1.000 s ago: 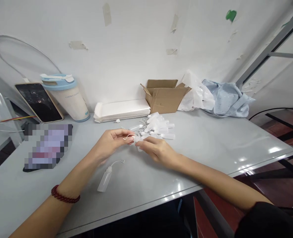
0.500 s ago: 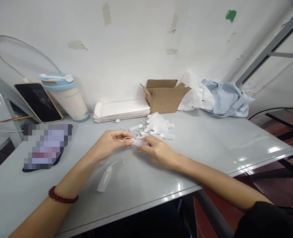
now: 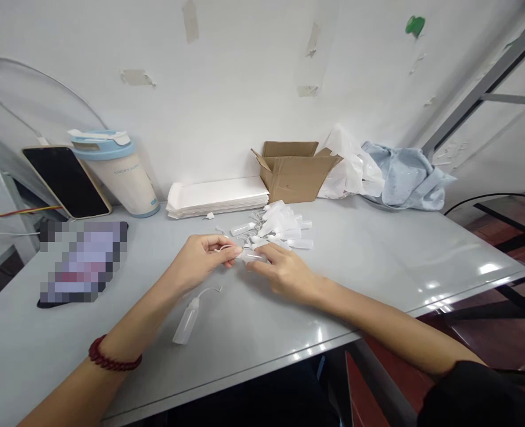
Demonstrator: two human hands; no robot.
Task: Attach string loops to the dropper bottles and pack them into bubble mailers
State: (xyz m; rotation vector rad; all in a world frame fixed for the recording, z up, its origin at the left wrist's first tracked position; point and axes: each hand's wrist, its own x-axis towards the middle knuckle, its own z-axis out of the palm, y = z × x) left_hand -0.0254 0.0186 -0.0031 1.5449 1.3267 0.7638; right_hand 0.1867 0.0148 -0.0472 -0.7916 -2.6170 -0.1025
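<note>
Between my two hands lies a small translucent squeeze bottle (image 3: 253,256) with a thin strap at its neck. My left hand (image 3: 207,256) pinches its cap end with thumb and fingertips. The fingers of my right hand (image 3: 284,268) are closed on the bottle's body, from the right. Just behind my hands is a pile of similar bottles (image 3: 281,222). Nearer the table's front edge, to the left, a single bottle (image 3: 186,323) rests on its side with its curved strap pointing up and right.
At the back stand a stack of white envelopes (image 3: 218,198), an open cardboard box (image 3: 291,178), a white plastic bag (image 3: 351,166) and light blue cloth (image 3: 409,178). A tumbler (image 3: 122,181), a phone (image 3: 67,182) and a blurred flat device (image 3: 85,261) are on the left.
My left fingers have shifted slightly right along the cap end, covering more of the strap. The right hand keeps its hold on the bottle. The view has moved a little.
</note>
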